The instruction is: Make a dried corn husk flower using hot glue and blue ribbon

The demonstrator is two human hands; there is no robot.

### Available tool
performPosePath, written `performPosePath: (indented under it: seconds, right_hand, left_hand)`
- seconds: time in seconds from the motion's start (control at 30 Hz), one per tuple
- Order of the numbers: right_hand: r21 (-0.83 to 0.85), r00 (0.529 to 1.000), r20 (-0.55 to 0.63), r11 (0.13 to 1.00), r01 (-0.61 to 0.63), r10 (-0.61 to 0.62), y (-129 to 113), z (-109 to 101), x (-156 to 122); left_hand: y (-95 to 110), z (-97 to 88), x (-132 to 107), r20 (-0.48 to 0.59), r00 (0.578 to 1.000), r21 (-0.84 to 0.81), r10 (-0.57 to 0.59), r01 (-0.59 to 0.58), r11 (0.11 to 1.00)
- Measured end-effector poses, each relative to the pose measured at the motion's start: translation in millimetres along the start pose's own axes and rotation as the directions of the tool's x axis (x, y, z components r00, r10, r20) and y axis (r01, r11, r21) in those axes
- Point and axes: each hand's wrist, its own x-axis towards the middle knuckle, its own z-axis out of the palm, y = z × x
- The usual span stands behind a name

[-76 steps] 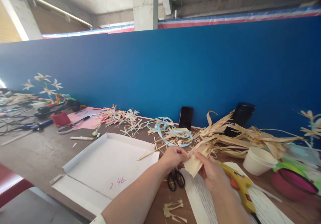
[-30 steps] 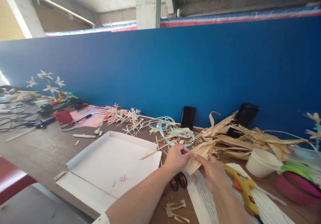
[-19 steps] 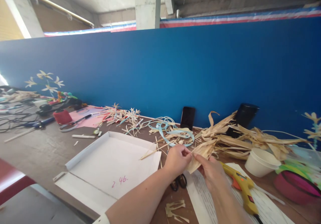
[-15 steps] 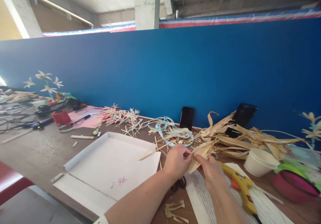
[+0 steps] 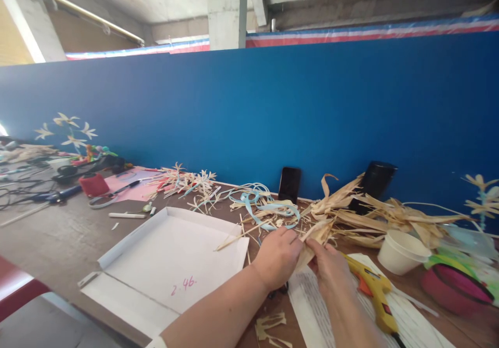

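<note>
Between my two hands is a pale, dry corn husk (image 5: 320,230), held just above the table. My left hand (image 5: 277,258) has its fingers curled closed at the husk's left edge, and its back hides the fingertips. My right hand (image 5: 330,266) pinches the husk from the right, thumb on top. Beneath the hands lie printed sheets (image 5: 307,301) and a pair of dark scissors (image 5: 281,289), mostly covered by my left hand. Cut husk scraps (image 5: 268,327) rest on the table nearer to me. A yellow glue gun (image 5: 375,291) lies right of my right hand.
A white box lid (image 5: 171,254) lies on the left. Behind are blue ribbon (image 5: 253,210), a phone (image 5: 289,184), loose husks (image 5: 382,218) and a dark cylinder (image 5: 376,182) against a blue partition (image 5: 234,109). Paper cups (image 5: 404,253) and a pink bowl (image 5: 454,291) stand at right.
My left hand has rolled over so its back now faces up and covers more of the husk's left edge. My right hand keeps its pinch almost in place.
</note>
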Motion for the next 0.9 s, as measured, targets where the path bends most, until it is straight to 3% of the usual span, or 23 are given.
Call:
performPosePath:
  seconds: [0.33, 0.53, 0.7, 0.9]
  right_hand:
    - [0.034, 0.999, -0.046, 0.999, -0.019, 0.020, 0.3, -5.4, 7.4]
    - [0.056, 1.000, 0.007, 0.998, -0.011, 0.011, 0.2, -4.3, 4.8]
    - [0.021, 0.995, 0.101, 1.000, 0.004, -0.007, 1.7, -2.6, 2.2]
    - [0.104, 0.999, -0.044, 0.994, 0.014, -0.010, -5.1, -4.4, 4.5]
  left_hand:
    - [9.3, -5.5, 0.1, 0.112, 0.993, 0.060, -0.022, 0.015, 0.998]
    - [7.6, -7.4, 1.8, 0.156, 0.987, 0.099, -0.029, 0.013, 0.995]
    - [7.5, -6.1, 1.2, 0.122, 0.992, 0.120, -0.021, 0.006, 0.993]
    - [10.5, -7.8, -0.8, 0.081, 0.997, 0.129, -0.016, 0.005, 0.992]
